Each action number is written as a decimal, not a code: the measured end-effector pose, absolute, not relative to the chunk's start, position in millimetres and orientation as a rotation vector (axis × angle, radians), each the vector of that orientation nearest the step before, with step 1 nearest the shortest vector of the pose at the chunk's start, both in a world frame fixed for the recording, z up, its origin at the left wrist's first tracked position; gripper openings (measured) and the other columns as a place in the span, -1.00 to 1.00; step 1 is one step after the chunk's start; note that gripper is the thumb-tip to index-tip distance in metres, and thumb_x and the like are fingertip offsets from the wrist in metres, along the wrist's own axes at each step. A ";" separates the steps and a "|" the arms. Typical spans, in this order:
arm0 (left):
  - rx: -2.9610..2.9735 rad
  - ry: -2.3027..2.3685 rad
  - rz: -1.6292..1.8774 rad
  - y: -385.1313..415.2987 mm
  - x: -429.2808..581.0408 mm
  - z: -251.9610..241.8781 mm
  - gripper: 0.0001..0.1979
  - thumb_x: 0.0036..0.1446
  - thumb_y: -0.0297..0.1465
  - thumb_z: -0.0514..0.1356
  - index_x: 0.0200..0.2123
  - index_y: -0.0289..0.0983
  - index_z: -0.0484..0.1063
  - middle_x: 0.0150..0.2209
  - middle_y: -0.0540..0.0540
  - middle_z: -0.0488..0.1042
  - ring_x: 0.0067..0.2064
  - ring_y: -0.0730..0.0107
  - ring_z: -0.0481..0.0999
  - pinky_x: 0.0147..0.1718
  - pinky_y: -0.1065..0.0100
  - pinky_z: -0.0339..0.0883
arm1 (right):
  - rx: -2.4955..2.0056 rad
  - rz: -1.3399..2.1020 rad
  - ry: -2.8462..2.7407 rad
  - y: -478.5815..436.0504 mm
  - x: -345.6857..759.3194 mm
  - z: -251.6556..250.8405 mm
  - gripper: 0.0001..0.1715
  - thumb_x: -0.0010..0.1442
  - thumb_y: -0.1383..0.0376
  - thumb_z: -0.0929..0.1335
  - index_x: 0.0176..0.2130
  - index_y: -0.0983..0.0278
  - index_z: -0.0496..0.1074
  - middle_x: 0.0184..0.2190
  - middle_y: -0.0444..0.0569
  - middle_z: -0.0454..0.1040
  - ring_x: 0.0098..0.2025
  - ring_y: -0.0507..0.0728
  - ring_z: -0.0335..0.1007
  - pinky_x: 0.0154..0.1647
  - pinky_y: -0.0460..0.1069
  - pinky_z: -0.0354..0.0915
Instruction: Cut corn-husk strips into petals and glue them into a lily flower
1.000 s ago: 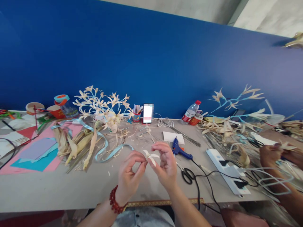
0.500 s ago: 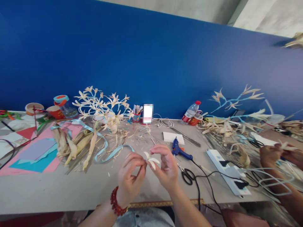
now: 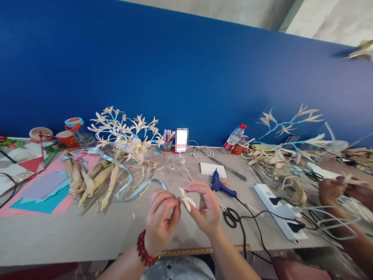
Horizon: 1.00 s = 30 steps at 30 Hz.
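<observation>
Between my hands, above the table, is a small cream corn-husk flower (image 3: pixel 189 202) with several curved petals. My left hand (image 3: pixel 163 212), with a red bead bracelet (image 3: pixel 143 249) at the wrist, pinches the flower's base; the stem itself is hidden by the fingertips. The thumb and fingers of my right hand (image 3: pixel 205 208) close around the petals from the other side. To the right of that hand lie black-handled scissors (image 3: pixel 231 217) and a blue glue gun (image 3: pixel 220 184). Light blue ribbon (image 3: pixel 140 188) curls on the table beyond my left hand.
Finished husk flowers on blue stems (image 3: pixel 125 132) stand at the back left. Dried husks (image 3: pixel 90 179) lie on coloured paper. A white power strip (image 3: pixel 279 214) with black cords sits to the right. A co-worker's hands (image 3: pixel 332 190) hold a husk piece at far right.
My right fingers have shifted slightly over the petals, and the flower has turned a little. My left hand keeps its pinch almost in place.
</observation>
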State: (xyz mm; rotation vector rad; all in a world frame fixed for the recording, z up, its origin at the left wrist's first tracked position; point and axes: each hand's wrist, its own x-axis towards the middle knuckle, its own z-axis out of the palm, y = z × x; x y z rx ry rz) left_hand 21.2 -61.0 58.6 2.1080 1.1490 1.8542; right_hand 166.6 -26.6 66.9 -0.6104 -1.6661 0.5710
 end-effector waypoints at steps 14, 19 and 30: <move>2.172 1.216 1.847 -61.4 21.8 58.6 -0.73 0.06 -0.67 0.17 -0.23 -0.22 0.39 -0.35 -0.08 0.44 -0.27 0.30 0.43 -0.23 0.20 0.36 | -0.612 0.477 -1.741 -25.7 172.4 70.5 -0.64 0.06 0.46 0.40 -0.13 0.16 0.42 -0.28 0.00 0.50 -0.18 0.22 0.43 -0.10 0.20 0.35; 2.132 1.229 1.856 -60.3 23.2 58.4 -0.78 0.09 -0.64 0.16 -0.28 -0.21 0.39 -0.37 -0.06 0.45 -0.29 0.32 0.46 -0.23 0.22 0.36 | -0.605 0.525 -1.719 -26.2 172.5 69.1 -0.64 0.07 0.46 0.41 -0.12 0.17 0.42 -0.28 0.00 0.49 -0.19 0.21 0.43 -0.11 0.19 0.35; 2.150 1.216 1.869 -59.8 23.3 57.2 -0.76 0.06 -0.66 0.17 -0.27 -0.22 0.39 -0.37 -0.07 0.45 -0.29 0.31 0.45 -0.23 0.22 0.35 | -0.611 0.578 -1.709 -25.8 172.1 67.7 -0.67 0.08 0.46 0.41 -0.15 0.16 0.43 -0.29 -0.02 0.49 -0.19 0.19 0.43 -0.12 0.15 0.35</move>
